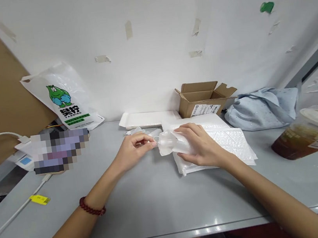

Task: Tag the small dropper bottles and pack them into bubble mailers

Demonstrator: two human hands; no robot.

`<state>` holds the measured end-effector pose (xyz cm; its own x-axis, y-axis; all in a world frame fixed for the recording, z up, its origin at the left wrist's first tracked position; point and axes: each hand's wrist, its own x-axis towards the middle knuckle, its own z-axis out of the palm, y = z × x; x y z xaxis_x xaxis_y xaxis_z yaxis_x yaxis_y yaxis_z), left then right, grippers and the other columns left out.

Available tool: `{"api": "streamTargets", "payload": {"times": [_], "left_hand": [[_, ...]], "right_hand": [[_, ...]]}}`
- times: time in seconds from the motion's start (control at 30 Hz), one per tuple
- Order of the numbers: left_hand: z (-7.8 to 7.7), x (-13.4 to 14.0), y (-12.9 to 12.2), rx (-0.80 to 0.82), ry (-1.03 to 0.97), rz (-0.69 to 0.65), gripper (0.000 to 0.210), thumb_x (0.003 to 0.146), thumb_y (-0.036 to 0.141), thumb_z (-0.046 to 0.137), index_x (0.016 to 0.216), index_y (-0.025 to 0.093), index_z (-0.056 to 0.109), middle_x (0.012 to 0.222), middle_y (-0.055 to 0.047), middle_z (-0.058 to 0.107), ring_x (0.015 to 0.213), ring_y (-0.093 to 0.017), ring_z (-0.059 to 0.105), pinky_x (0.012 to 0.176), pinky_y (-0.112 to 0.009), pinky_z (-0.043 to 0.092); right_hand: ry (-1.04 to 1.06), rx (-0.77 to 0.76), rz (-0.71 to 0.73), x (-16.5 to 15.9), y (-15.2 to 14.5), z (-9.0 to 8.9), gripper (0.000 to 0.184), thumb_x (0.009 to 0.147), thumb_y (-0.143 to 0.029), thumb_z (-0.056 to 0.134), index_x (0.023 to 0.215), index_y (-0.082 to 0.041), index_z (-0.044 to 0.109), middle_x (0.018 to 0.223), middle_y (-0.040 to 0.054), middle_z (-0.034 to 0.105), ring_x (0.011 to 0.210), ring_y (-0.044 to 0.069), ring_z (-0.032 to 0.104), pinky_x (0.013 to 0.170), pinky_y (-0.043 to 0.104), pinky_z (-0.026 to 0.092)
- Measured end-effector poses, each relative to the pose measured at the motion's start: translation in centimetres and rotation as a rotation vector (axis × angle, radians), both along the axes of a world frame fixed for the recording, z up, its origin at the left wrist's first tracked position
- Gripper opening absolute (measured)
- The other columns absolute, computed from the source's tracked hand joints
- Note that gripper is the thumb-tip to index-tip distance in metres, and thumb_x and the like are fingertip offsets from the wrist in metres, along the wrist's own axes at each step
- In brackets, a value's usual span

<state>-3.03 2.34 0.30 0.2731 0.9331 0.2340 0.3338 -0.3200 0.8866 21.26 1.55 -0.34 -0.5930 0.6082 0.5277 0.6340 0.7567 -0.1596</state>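
Note:
My right hand (pixel 199 144) is wrapped round a white, translucent, crumpled plastic piece (pixel 168 143), held above the padded mailers. Its exact kind is unclear. At its left end, my left hand (pixel 135 148) pinches a small clear, loop-like bit (pixel 156 139) between thumb and forefinger. Under and behind the right hand lie white bubble mailers (pixel 230 144), stacked on the grey table (pixel 147 207). Crumpled pale plastic (pixel 141 130) lies just beyond the left fingertips. A flat white packet (pixel 150 118) rests behind it, along the wall.
An open cardboard box (pixel 200 101) stands at the back, beside a blue-grey cloth bundle (pixel 264 108). To the right is a lidded drink cup (pixel 295 139). A white printed bag (pixel 64 97), a blurred-out phone (pixel 63 152) and a white cable (pixel 15 214) occupy the left side.

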Motion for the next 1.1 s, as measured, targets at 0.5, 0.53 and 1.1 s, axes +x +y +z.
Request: {"api": "streamTargets", "payload": {"times": [0.5,0.53,1.1], "left_hand": [[-1.3,1.6,-0.4,-0.264,-0.213,-0.01,0.02,0.072,0.037,0.067,0.075,0.017,0.072,0.085,-0.006,0.074,0.088,-0.021,0.066,0.086,-0.035,0.049],[-1.4,1.7,-0.4,-0.274,-0.239,0.016,0.019,0.071,0.035,0.069,0.075,0.017,0.073,0.086,-0.006,0.074,0.089,-0.022,0.066,0.087,-0.035,0.049],[0.5,-0.2,-0.3,-0.035,-0.255,0.194,0.014,0.07,0.031,0.07,0.076,0.018,0.074,0.091,-0.005,0.074,0.095,-0.023,0.065,0.086,-0.035,0.05]], "right_hand": [[0.018,-0.037,0.067,-0.2,-0.3,0.0,0.056,0.076,-0.024,0.06,0.127,-0.022,0.038,0.117,0.0135,0.051,0.108,0.029,0.051,0.088,0.045,0.045],[0.013,-0.04,0.064,-0.2,-0.4,0.1,0.058,0.075,-0.024,0.06,0.128,-0.022,0.037,0.118,0.0137,0.051,0.109,0.029,0.05,0.088,0.045,0.045],[-0.026,-0.003,-0.096,1.4,0.8,0.6,0.06,0.071,-0.024,0.059,0.127,-0.022,0.037,0.115,0.0128,0.053,0.109,0.032,0.05,0.089,0.049,0.04]]}}
